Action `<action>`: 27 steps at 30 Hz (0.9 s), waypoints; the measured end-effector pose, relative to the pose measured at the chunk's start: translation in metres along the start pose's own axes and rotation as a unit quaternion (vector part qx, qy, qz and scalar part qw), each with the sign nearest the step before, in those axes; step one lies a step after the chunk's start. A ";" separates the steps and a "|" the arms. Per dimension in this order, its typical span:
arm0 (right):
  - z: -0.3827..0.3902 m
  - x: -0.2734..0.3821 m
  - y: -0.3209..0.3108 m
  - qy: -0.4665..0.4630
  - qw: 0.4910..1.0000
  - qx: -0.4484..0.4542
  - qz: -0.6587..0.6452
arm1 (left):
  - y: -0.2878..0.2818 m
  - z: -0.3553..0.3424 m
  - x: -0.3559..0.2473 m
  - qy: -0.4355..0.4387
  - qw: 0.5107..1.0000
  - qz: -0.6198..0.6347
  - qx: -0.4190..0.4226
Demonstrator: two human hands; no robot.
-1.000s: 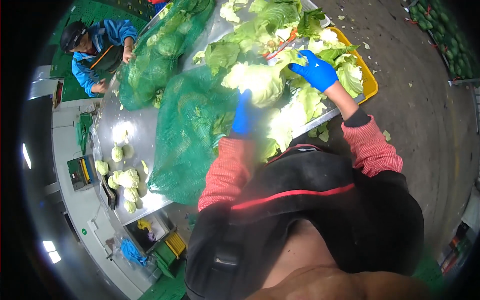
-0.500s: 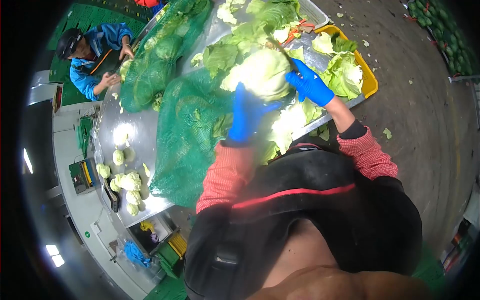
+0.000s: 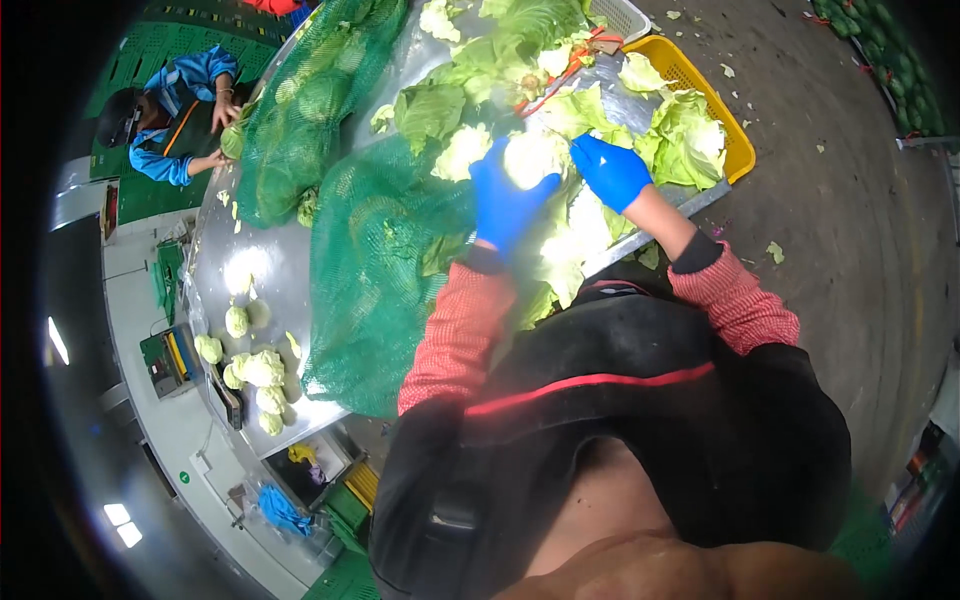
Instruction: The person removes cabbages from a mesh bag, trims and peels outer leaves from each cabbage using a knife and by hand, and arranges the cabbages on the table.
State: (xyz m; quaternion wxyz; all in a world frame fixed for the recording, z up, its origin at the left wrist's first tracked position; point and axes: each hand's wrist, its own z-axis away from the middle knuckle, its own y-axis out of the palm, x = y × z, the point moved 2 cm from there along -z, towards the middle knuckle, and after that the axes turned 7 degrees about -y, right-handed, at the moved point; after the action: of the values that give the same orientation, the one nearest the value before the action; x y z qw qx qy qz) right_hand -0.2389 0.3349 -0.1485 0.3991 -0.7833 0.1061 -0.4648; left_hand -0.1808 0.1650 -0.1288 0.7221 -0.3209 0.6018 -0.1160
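A pale cabbage (image 3: 532, 158), overexposed by the light, lies between my two blue-gloved hands above the metal table. My left hand (image 3: 508, 200) grips its near left side, thumb apart from the fingers. To the right of the cabbage, my right hand (image 3: 610, 172) is closed with its fingertips turned inward; whatever it may hold is hidden. Loose cabbage leaves (image 3: 430, 112) are spread beyond and beside the hands. Left of my left hand is a green mesh sack (image 3: 375, 270), slack over the table.
A yellow crate (image 3: 738, 150) holding leaves stands at the table's right edge, near a white basket (image 3: 622, 18). Small trimmed cabbages (image 3: 262, 370) sit on the table's left part. Across the table, a person in a blue jacket (image 3: 185, 90) handles a cabbage beside another filled mesh sack (image 3: 300, 130).
My left hand has come up and right onto the cabbage, which now shows much less of itself. My right hand has shifted slightly down and its fingers have curled in.
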 end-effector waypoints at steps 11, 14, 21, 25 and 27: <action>0.008 0.006 -0.015 0.048 0.990 0.068 0.113 | 0.018 -0.013 -0.009 0.057 0.994 -0.087 -0.032; -0.006 -0.002 -0.005 0.067 0.983 0.095 0.145 | 0.019 -0.009 -0.010 0.077 0.989 -0.093 -0.080; -0.035 0.010 -0.023 0.148 0.977 0.147 0.055 | 0.009 0.004 0.001 0.098 0.992 -0.058 -0.044; -0.032 0.010 -0.011 0.143 0.983 0.102 0.052 | 0.005 0.008 0.001 0.142 0.987 -0.061 -0.047; -0.022 0.019 -0.008 0.108 0.988 0.095 0.052 | 0.003 0.011 0.000 0.138 0.987 -0.062 -0.051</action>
State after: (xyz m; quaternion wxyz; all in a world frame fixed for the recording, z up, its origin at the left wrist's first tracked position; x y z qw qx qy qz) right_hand -0.2480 0.3187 -0.1248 0.4818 -0.6803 0.1443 -0.5332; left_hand -0.1707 0.1712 -0.1302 0.6065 -0.3750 0.6794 -0.1733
